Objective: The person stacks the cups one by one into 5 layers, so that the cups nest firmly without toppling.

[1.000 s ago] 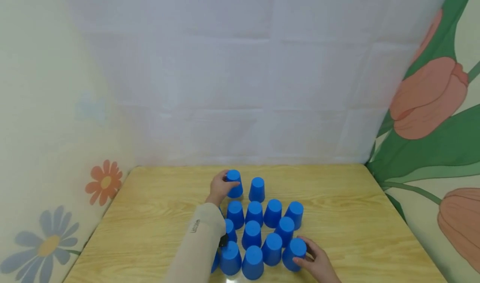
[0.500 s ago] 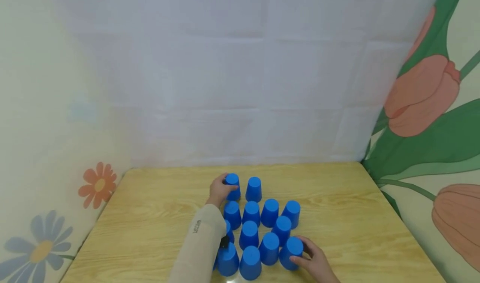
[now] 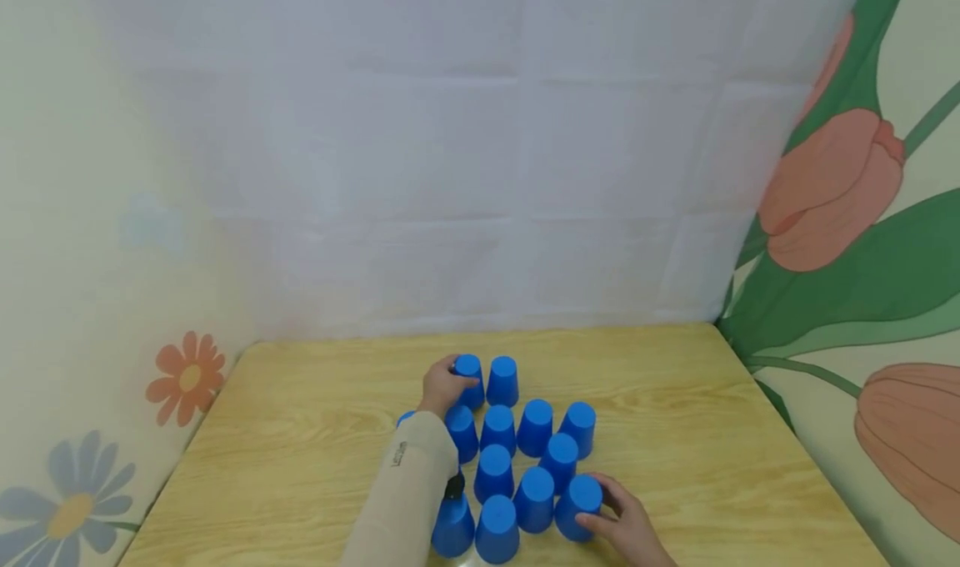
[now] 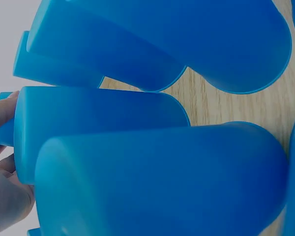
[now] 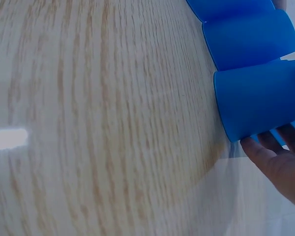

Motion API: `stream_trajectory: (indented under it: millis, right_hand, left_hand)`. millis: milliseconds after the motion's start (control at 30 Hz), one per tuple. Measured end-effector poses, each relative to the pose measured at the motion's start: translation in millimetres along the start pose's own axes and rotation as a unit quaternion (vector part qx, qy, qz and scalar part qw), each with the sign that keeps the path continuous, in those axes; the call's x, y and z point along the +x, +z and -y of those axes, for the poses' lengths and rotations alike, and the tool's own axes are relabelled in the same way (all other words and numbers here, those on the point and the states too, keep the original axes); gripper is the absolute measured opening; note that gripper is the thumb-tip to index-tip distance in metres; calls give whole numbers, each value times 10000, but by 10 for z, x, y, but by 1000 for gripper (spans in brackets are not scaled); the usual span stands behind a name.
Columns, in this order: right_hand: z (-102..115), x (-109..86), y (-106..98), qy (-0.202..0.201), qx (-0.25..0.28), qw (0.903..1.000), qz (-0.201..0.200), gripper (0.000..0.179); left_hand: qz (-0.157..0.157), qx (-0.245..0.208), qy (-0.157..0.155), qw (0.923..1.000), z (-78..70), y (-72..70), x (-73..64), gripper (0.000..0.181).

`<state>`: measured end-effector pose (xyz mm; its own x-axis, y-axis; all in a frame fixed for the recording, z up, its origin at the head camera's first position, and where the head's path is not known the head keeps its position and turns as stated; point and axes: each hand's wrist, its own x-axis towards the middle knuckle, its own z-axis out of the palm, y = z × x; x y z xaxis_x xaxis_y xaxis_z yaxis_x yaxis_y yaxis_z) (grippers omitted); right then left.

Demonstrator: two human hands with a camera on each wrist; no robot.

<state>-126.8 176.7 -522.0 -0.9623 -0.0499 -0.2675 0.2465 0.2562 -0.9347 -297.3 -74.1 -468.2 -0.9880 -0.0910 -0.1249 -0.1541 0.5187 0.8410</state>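
Observation:
At the far end of a group of upside-down blue cups, my left hand [image 3: 444,385] holds one blue cup [image 3: 471,370] by its side, thumb across the front. Close to its right stands another blue cup [image 3: 502,381]. My right hand [image 3: 628,524] grips the near right cup [image 3: 578,507], fingers behind and thumb in front. In the right wrist view, the fingers [image 5: 259,153] lie along that cup [image 5: 258,96]. Nearer cups [image 4: 152,182] largely block the left wrist view, where only part of the left hand [image 4: 9,199] shows. My left sleeve hides some cups on the left.
The wood-grain table [image 3: 300,434] extends to both sides of the cups. Behind it hangs a white cloth [image 3: 450,175]. Flower-patterned walls [image 3: 840,217] flank the table. Several more cups [image 3: 493,472] stand close together between my hands.
My left hand has brought its cup down and closer to the neighbouring cup on its right. The right hand keeps its grip on its cup in place. The head view has shifted slightly.

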Motion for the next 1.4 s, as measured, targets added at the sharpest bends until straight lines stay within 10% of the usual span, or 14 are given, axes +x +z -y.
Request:
stream_trajectory:
  millis: [567,1400]
  right_hand:
    - [-27,14,2,-101,63,9999,42,63]
    - [18,-23,24,3,60,9998,-172,65]
  left_hand:
    - [-21,-22,46,10000,71,1,13,53]
    - [-35,-1315,-206,9911,70,-32,14,64]
